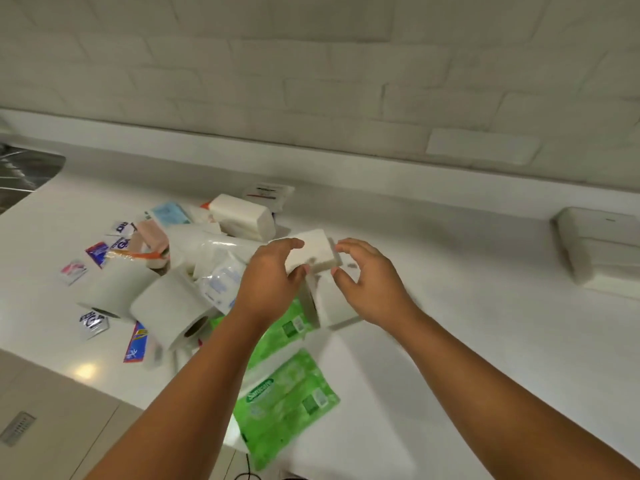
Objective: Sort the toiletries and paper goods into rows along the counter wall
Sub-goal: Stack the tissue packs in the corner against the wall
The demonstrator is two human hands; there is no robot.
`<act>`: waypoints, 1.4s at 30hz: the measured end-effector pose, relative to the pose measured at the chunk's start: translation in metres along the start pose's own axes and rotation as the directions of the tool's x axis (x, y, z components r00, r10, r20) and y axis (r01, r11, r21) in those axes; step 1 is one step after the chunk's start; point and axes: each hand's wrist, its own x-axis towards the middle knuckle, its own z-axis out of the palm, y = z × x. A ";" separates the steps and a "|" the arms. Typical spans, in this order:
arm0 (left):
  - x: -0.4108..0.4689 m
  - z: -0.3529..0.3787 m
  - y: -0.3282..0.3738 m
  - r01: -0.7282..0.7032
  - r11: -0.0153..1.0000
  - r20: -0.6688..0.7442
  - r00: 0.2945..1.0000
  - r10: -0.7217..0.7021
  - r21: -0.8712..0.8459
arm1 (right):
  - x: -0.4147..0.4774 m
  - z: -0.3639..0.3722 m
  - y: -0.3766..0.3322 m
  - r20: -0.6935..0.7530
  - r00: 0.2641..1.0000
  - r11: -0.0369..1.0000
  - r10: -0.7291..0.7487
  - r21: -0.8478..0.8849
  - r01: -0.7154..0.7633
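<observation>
**A:** Where was the white pack [313, 249]?

**B:** It was lifted just above the right edge of the heap, well short of the wall [311, 64]. The left grip [273, 275] pinched its near-left corner between thumb and fingers. The right grip [367, 282] was curled at the pack's right end, but blur hid whether it had closed on it.

**A:** What could have gone wrong?

**B:** Held firmly by one corner only, the soft pack might have sagged or slipped back onto the heap. The left forearm also hung close over the toilet rolls [169, 310]. They lay on their sides near the counter [433, 244] edge, so I'd guess a nudge could have sent one rolling off.

**A:** Could you read any writing?

**B:** Only "Sanicare" on the green wipes pack [287, 400]. The sachets [98, 252] carried print too, but it was too smeared to read.
</observation>
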 end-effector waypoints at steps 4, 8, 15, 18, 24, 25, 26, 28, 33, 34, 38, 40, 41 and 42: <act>0.024 -0.005 -0.032 -0.022 0.997 0.083 0.996 0.016 0.069 | 0.036 0.017 -0.001 0.086 0.995 0.991 0.058 -0.125 -0.047; 0.050 -0.003 -0.050 -0.116 0.976 0.220 0.973 0.074 0.183 | 0.070 0.026 0.004 0.186 0.970 0.962 0.158 -0.251 -0.109; 0.085 0.007 -0.052 -0.288 0.889 0.405 0.905 0.131 0.356 | 0.112 0.041 0.018 0.379 0.861 0.925 0.340 -0.302 -0.232; 0.095 0.013 -0.059 -0.315 0.850 0.461 0.882 0.098 0.423 | 0.123 0.046 0.017 0.426 0.837 0.904 0.344 -0.393 -0.172; 0.105 0.020 -0.064 -0.345 0.837 0.467 0.876 0.124 0.425 | 0.129 0.048 0.016 0.420 0.859 0.905 0.293 -0.413 -0.107; 0.106 0.020 -0.063 -0.349 0.846 0.453 0.879 0.147 0.403 | 0.128 0.045 0.015 0.399 0.872 0.910 0.283 -0.399 -0.113; 0.107 0.019 -0.062 -0.351 0.857 0.438 0.883 0.169 0.377 | 0.127 0.040 0.015 0.378 0.885 0.916 0.271 -0.385 -0.115; 0.108 0.015 -0.058 -0.347 0.889 0.405 0.890 0.211 0.299 | 0.123 0.027 0.015 0.345 0.906 0.933 0.245 -0.338 -0.124; 0.100 0.008 -0.029 -0.381 0.914 0.293 0.897 0.331 0.136 | 0.091 -0.017 0.017 0.213 0.925 0.933 0.315 0.112 -0.343; 0.097 0.008 -0.022 -0.396 0.912 0.259 0.897 0.358 0.109 | 0.083 -0.023 0.019 0.182 0.925 0.909 0.334 0.198 -0.367; 0.085 0.015 0.009 -0.462 0.887 0.148 0.876 0.459 -0.011 | 0.055 -0.038 0.028 0.096 0.912 0.765 0.400 0.513 -0.390; 0.078 0.024 0.026 -0.472 0.879 0.128 0.870 0.477 -0.072 | 0.041 -0.050 0.031 0.041 0.907 0.709 0.419 0.609 -0.355; 0.074 0.029 0.034 -0.457 0.883 0.115 0.876 0.468 -0.110 | 0.034 -0.057 0.034 0.011 0.904 0.691 0.427 0.641 -0.334; 0.071 0.036 0.044 -0.420 0.894 0.106 0.893 0.438 -0.159 | 0.026 -0.067 0.038 -0.015 0.899 0.677 0.438 0.663 -0.319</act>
